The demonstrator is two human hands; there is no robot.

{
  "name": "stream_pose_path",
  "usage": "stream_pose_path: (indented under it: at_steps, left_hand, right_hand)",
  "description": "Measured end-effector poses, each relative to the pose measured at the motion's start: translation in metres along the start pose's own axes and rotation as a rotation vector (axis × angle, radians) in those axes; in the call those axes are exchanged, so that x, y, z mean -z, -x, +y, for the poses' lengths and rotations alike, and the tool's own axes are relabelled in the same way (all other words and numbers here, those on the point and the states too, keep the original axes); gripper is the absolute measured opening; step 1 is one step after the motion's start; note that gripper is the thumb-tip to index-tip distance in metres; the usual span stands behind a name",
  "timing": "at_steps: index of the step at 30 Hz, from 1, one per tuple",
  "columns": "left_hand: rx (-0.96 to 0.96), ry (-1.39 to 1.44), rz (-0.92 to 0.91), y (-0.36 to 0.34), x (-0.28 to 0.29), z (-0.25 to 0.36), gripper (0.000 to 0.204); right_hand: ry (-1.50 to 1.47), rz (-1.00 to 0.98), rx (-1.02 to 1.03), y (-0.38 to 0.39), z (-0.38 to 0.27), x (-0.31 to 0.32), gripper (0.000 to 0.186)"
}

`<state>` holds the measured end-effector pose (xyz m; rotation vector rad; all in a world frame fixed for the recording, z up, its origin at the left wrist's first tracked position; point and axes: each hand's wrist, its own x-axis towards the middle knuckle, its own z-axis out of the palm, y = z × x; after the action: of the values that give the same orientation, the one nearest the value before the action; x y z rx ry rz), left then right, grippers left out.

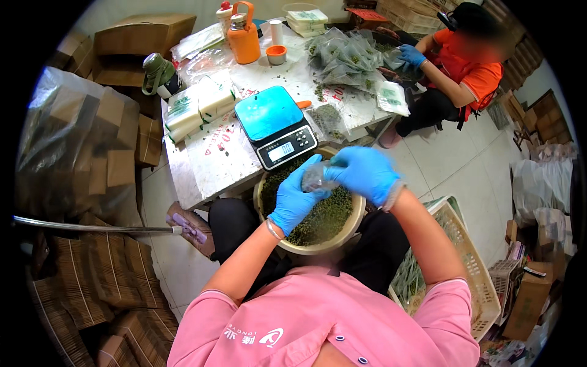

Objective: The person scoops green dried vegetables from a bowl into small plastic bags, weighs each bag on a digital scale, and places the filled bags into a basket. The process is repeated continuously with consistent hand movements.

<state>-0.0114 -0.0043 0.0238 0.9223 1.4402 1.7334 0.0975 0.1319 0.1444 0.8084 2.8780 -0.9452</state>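
Note:
Both of my hands wear blue gloves and meet above a cream basin (pixel 358 215) filled with small dark green, grain-like dried pieces (pixel 318 220). My left hand (pixel 296 199) is closed on a small clear plastic bag (pixel 315 177), held near the basin's far side. At the bag's right side, my right hand (pixel 370 173) has its fingers bent inward and pressed together. What they pinch is hidden and slightly blurred. Just beyond my hands, a digital scale (pixel 286 148) with a blue platform rests at the table's near edge, nothing lying on its platform.
The white table (pixel 205 165) carries stacked flat bags (pixel 199 107), a pile of filled clear bags (pixel 348 58) and an orange flask (pixel 243 40). Across it, a person in orange with blue gloves (pixel 413 56) handles bags. A crate (pixel 474 269) stands right; bundled cardboard (pixel 98 269) lies left.

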Motion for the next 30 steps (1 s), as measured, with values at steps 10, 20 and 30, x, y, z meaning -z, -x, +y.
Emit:
stream_pose_path:
  at_steps: [10, 20, 30]
  left_hand:
    - [0.105, -0.147, -0.014, -0.001, 0.015, -0.019, 0.066]
    - [0.307, 0.088, -0.220, -0.016, 0.006, 0.023, 0.033]
    - [-0.401, -1.236, -0.212, -0.136, -0.024, 0.062, 0.086]
  right_hand:
    - [-0.154, 0.259, 0.008, 0.006, 0.032, 0.024, 0.038]
    - [-0.945, 0.156, 0.031, 0.019, 0.037, -0.003, 0.036]
    - [-1.216, 0.482, -0.225, 0.080, 0.141, 0.013, 0.027]
